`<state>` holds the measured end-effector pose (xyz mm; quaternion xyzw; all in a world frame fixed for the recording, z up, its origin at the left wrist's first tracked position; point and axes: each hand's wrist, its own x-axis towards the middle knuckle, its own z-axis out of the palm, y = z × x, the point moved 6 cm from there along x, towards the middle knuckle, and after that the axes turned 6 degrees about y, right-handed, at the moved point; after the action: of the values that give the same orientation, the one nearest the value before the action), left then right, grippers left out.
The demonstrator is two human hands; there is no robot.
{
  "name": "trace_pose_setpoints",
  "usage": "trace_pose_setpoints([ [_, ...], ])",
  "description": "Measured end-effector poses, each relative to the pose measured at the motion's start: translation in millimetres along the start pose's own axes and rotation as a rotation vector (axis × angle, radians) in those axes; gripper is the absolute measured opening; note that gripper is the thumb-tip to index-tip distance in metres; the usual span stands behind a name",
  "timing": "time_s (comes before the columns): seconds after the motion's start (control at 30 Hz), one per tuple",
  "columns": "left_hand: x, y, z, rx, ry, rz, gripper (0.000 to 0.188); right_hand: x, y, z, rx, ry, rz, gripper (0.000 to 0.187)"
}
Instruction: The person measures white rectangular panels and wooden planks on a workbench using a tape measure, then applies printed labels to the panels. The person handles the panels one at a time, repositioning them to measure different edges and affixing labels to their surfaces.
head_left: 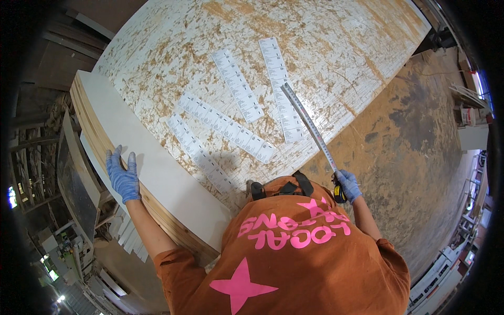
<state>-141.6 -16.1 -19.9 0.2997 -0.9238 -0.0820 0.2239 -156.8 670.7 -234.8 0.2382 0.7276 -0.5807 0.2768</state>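
1. Tape measure [315,134]: its yellow-and-black case sits inside the right hand [348,185], and its blade runs forward and leftward from that grip, the tip overlapping the nearest of 4 white printed strips [236,86].
2. The right hand, in a blue glove, is curled closed around the case; the left hand [125,178], also gloved, has its fingers spread, holds nothing and lies over the edge of stacked boards [152,152], well left of the grip.
3. The fingers hide part of the case; I cannot tell whether the blade tip touches the strip. The far left and right of the room are small and dim.
4. The strips lie ahead and left of the grip on a scuffed white work surface [336,47]. Right of the grip is a stained brown floor [399,131]; behind and left is the person's rust-coloured shirt [310,268] with pink shapes.
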Motion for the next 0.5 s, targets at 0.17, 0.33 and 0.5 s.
trace_pose_setpoints([
  [0.17,0.0,1.7,-0.8,0.028,-0.003,0.009,0.044,5.2,3.8,-1.1,-0.031,-0.005,-0.005,0.030],
  [0.33,-1.3,0.5,-0.3,-0.033,-0.003,-0.015,0.043,7.0,5.5,-2.9,-0.039,0.000,-0.007,0.031],
  [0.5,-2.7,0.9,0.9,-0.118,0.009,-0.035,0.040,2.8,3.0,-3.3,-0.009,-0.003,-0.028,0.030],
])
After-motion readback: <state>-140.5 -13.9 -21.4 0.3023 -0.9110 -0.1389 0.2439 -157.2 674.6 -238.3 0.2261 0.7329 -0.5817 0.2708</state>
